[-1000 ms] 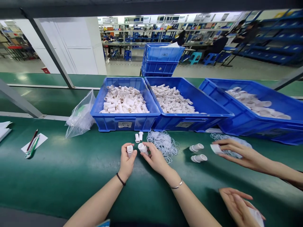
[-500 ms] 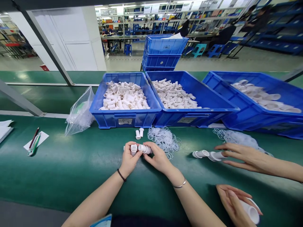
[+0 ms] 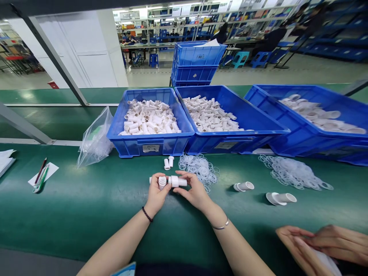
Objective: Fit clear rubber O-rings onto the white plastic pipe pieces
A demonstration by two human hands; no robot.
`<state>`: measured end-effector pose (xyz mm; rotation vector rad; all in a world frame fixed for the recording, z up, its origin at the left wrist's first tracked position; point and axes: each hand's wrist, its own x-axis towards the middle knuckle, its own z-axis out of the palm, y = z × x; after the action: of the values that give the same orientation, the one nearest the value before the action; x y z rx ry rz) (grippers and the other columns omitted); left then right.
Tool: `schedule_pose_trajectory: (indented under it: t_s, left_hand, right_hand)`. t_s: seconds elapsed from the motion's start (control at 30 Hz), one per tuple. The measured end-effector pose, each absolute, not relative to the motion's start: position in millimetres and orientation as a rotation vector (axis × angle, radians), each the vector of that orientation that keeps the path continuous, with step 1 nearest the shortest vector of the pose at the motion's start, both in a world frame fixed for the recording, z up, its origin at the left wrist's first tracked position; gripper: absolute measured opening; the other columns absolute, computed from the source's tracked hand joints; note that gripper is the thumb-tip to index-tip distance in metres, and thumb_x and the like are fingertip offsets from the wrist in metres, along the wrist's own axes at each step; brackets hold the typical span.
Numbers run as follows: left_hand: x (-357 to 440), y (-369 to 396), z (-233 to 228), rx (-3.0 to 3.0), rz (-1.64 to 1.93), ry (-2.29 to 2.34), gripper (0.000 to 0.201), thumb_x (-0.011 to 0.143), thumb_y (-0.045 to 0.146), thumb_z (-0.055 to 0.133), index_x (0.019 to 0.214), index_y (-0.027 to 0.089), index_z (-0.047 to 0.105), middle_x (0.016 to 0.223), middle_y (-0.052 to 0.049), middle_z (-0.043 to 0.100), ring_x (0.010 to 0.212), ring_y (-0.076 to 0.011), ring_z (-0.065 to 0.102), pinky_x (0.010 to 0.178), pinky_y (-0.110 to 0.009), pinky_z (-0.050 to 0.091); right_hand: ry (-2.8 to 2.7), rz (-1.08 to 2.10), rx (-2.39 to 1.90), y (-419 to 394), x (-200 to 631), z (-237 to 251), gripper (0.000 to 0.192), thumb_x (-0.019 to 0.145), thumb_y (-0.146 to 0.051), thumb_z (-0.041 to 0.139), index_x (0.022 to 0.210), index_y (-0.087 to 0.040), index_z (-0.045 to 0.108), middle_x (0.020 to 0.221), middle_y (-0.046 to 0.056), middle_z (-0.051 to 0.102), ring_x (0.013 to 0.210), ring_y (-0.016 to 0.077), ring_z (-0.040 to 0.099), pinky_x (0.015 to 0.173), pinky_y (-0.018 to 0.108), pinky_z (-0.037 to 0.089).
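Left hand (image 3: 156, 196): grip pinches ribbed white fitting (image 3: 162, 181). Right hand (image 3: 195, 193): grip pinches stepped white tube (image 3: 174, 181) beside it.

Ribbed fitting (image 3: 162, 183): white plastic, short, stacked ridges round the body, held in left hand (image 3: 156, 193) between thumb and curled fingers. Stands roughly upright, top end toward the camera, lower part hidden by the grip.

Collared fitting (image 3: 174, 181): white plastic, wide collar plus a narrower plain tube. Lies about level in right hand (image 3: 193, 190), fingers behind and above, thumb below. Collar end faces the left-hand grip, tube points into the right palm. It sits just right of the ribbed one; can't tell if they touch.

Third white piece (image 3: 150, 179): only an end shows, poking out left of the left-hand fingers; rest hidden.
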<state>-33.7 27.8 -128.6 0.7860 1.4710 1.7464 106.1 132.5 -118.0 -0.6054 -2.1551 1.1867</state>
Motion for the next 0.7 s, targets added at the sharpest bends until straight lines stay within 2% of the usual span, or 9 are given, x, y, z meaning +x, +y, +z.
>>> schedule_pose_trajectory:
  t_s: [0.1, 0.17, 0.23, 0.3, 0.37, 0.5, 0.6, 0.7]
  left_hand:
    - [-32.9, 28.2, -128.8, 0.766, 1.744, 1.448, 0.039, 0.075, 0.035, 0.07, 0.102, 0.021, 0.047, 0.095, -0.003, 0.06, 0.086, -0.0175, 0.059, 0.08, -0.031, 0.047]
    - [-32.6, 28.7, -130.3, 0.74, 1.754, 1.406, 0.039, 0.075, 0.036, 0.07, 0.103, 0.021, 0.046, 0.093, -0.003, 0.06, 0.083, -0.0166, 0.059, 0.077, -0.03, 0.047]
    - [-32.2, 28.8, -132.4, 0.712, 1.754, 1.374, 0.04, 0.075, 0.035, 0.07, 0.104, 0.022, 0.046, 0.09, -0.001, 0.058, 0.077, -0.0146, 0.057, 0.072, -0.027, 0.047]
    - [-31.6, 28.1, -134.0, 0.694, 1.751, 1.375, 0.04, 0.075, 0.033, 0.071, 0.104, 0.022, 0.047, 0.088, 0.001, 0.056, 0.072, -0.0125, 0.055, 0.069, -0.025, 0.045]
    - [-31.1, 26.7, -134.8, 0.699, 1.746, 1.374, 0.041, 0.075, 0.032, 0.071, 0.106, 0.021, 0.047, 0.09, 0.001, 0.057, 0.071, -0.0115, 0.054, 0.067, -0.024, 0.045]
    - [-30.9, 23.2, -134.7, 0.805, 1.708, 1.307, 0.04, 0.081, 0.032, 0.067, 0.112, 0.022, 0.044, 0.111, -0.005, 0.059, 0.073, -0.0108, 0.054, 0.069, -0.025, 0.045]
    - [-30.2, 20.3, -135.1, 0.873, 1.67, 1.327, 0.036, 0.085, 0.035, 0.062, 0.114, 0.022, 0.045, 0.115, -0.008, 0.059, 0.078, -0.0126, 0.056, 0.072, -0.027, 0.046]
    - [-28.8, 19.2, -138.7, 0.901, 1.608, 1.351, 0.036, 0.089, 0.039, 0.055, 0.119, 0.022, 0.046, 0.115, -0.009, 0.058, 0.083, -0.0154, 0.058, 0.075, -0.03, 0.047]
  right_hand:
    - [-1.954, 1.372, -0.548, 130.7, 104.5, -119.2, 0.047, 0.075, -0.04, 0.074, 0.101, -0.024, 0.038, 0.131, 0.016, 0.05, 0.103, 0.0236, 0.063, 0.083, 0.041, 0.056]
    - [-1.845, 1.455, -0.566, 129.5, 103.1, -117.2, 0.039, 0.08, -0.042, 0.068, 0.097, -0.025, 0.038, 0.13, 0.016, 0.05, 0.093, 0.0206, 0.065, 0.077, 0.038, 0.058]
    - [-1.853, 1.442, -0.607, 127.6, 101.8, -112.6, 0.025, 0.086, -0.041, 0.06, 0.091, -0.023, 0.044, 0.128, 0.015, 0.052, 0.094, 0.0205, 0.065, 0.074, 0.036, 0.058]
    - [-1.962, 1.357, -0.624, 125.7, 101.2, -105.1, 0.018, 0.089, -0.039, 0.056, 0.087, -0.021, 0.053, 0.128, 0.014, 0.052, 0.104, 0.0229, 0.062, 0.078, 0.037, 0.057]
    - [-2.083, 1.234, -0.616, 126.6, 102.5, -94.4, 0.017, 0.09, -0.036, 0.055, 0.085, -0.02, 0.058, 0.13, 0.013, 0.052, 0.112, 0.0246, 0.058, 0.086, 0.04, 0.054]
    - [-2.14, 0.807, -0.715, 150.6, 126.3, -63.9, 0.015, 0.089, -0.034, 0.055, 0.082, -0.021, 0.059, 0.131, 0.011, 0.051, 0.119, 0.0257, 0.051, 0.101, 0.047, 0.043]
    - [-2.038, 0.368, -0.941, 189.5, 169.8, -43.7, 0.016, 0.089, -0.035, 0.054, 0.082, -0.021, 0.06, 0.128, 0.013, 0.052, 0.12, 0.0288, 0.048, 0.103, 0.051, 0.038]
    - [-2.044, -0.016, -1.275, 231.7, 213.4, -42.5, 0.02, 0.086, -0.035, 0.054, 0.077, -0.018, 0.061, 0.12, 0.018, 0.054, 0.113, 0.0348, 0.048, 0.097, 0.054, 0.04]
